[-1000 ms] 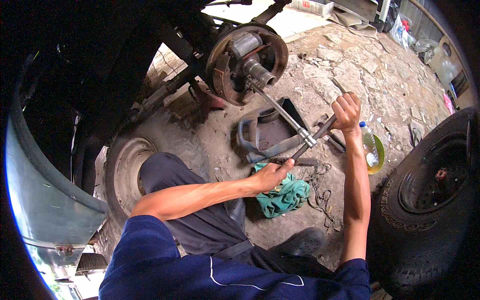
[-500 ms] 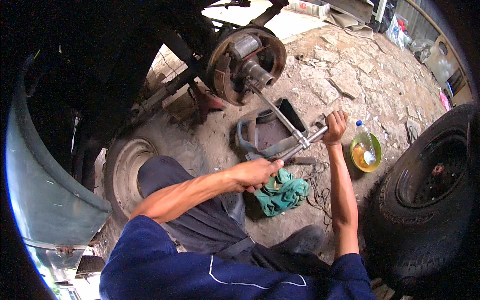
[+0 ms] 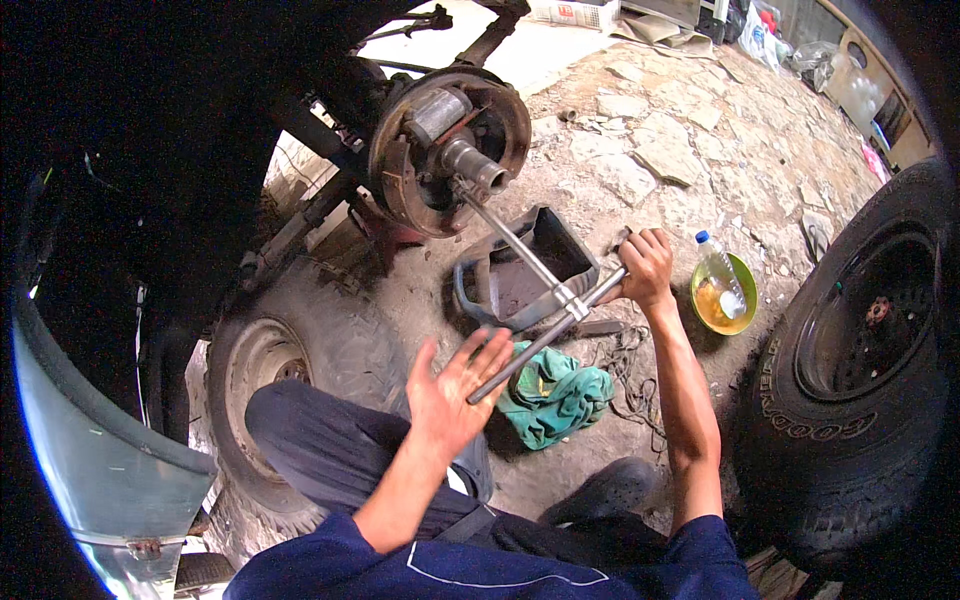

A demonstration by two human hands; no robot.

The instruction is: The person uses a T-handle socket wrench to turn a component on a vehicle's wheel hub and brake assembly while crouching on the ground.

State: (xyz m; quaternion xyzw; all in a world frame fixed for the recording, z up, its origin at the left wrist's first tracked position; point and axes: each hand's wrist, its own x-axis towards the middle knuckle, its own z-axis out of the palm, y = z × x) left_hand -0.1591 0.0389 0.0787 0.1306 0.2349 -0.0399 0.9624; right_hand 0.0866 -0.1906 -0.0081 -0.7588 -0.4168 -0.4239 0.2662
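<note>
My right hand [image 3: 645,268] is closed on the upper end of a steel T-bar handle [image 3: 535,346]. The handle joins a long silver extension [image 3: 512,243], which runs up to the rusty wheel hub assembly [image 3: 450,150] with its protruding spindle [image 3: 475,165]. My left hand [image 3: 450,385] has its fingers spread beside the handle's lower end, palm near the bar and slightly blurred. Below the tool lie a crumpled green cloth [image 3: 560,400] and, farther back, a dark cut-open container [image 3: 530,275] with dirty contents.
A large tire [image 3: 840,440] stands at the right, another tire [image 3: 340,350] lies at left by my knee. A green bowl [image 3: 740,315] holds yellowish liquid and a plastic bottle. A dull metal fender [image 3: 110,450] borders the left, with a red stand [image 3: 398,240] under the axle.
My left hand has released the bar and opened, moving down and left. My right hand, still gripping, has come down from its higher position. The whole view has shifted somewhat.
</note>
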